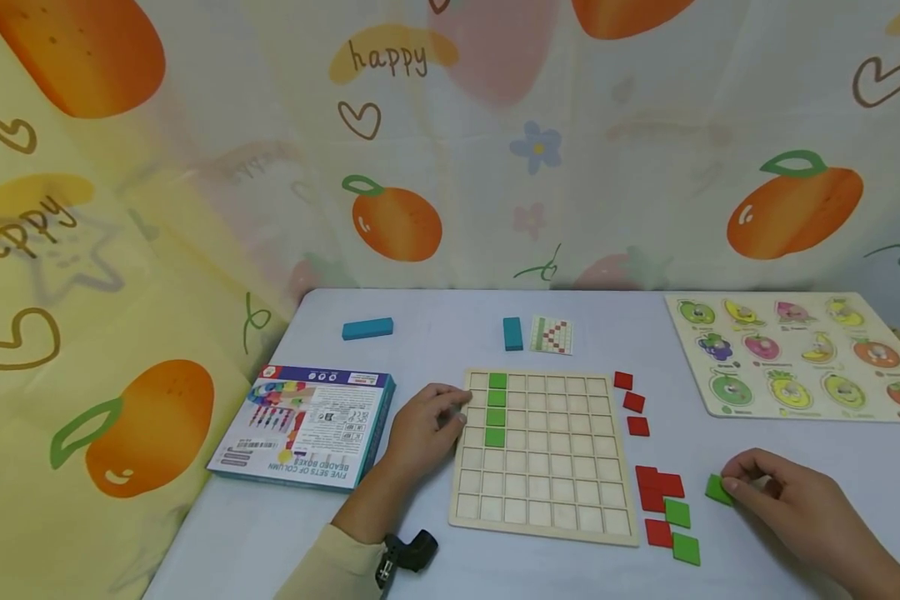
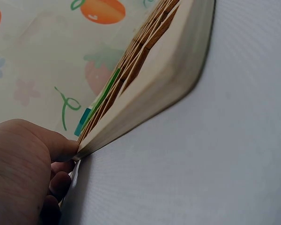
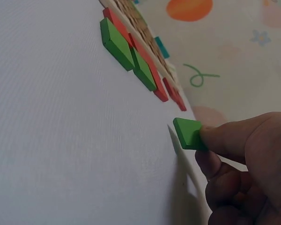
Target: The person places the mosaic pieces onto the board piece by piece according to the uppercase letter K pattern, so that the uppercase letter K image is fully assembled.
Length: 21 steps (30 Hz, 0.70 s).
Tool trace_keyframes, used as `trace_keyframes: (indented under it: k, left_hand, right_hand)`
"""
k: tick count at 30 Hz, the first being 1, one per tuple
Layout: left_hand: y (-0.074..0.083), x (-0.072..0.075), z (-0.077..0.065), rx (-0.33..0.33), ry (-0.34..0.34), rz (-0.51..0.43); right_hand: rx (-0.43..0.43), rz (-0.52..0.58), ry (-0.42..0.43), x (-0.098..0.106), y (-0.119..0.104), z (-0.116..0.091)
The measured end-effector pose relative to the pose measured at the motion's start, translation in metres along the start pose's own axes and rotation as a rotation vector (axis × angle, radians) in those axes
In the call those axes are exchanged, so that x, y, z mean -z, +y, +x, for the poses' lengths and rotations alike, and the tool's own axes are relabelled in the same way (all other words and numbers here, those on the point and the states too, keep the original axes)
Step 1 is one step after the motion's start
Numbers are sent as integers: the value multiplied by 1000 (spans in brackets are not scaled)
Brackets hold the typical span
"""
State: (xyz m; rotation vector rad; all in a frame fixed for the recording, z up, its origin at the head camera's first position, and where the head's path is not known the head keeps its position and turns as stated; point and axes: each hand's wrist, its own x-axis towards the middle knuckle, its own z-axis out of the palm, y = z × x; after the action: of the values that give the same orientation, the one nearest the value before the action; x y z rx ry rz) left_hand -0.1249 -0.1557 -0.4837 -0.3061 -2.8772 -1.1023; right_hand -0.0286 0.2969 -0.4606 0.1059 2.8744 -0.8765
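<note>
A wooden grid board (image 1: 544, 533) lies on the table, with several green tiles (image 1: 496, 417) down its second column from the top. At its left edge, my left hand (image 1: 426, 425) holds the rim between thumb and curled fingers, seen up close in the left wrist view. My right hand (image 1: 791, 496) pinches a green square tile (image 3: 187, 133) between thumb and fingers, to the right of the loose tiles. Red tiles (image 1: 658, 533) and two more green tiles (image 1: 686, 549) lie along the board's right side, some overlapping.
A box (image 1: 300, 425) stands left of my left arm. Behind the board are two teal blocks (image 1: 367, 328) and a small pattern card (image 1: 552, 335). A fruit puzzle board (image 1: 780, 400) lies at the back right, in front of a patterned curtain (image 1: 465, 167).
</note>
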Motion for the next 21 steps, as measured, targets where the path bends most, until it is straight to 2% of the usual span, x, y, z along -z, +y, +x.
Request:
trace_keyframes:
  k: [10,21]
  left_hand:
    - [0,1,0,-3,-3,1]
    - [1,1,0,-5,9,-3]
  right_hand:
    - [44,34,-12,-4,-19,6]
    - [80,124,-17,-17,-59,15]
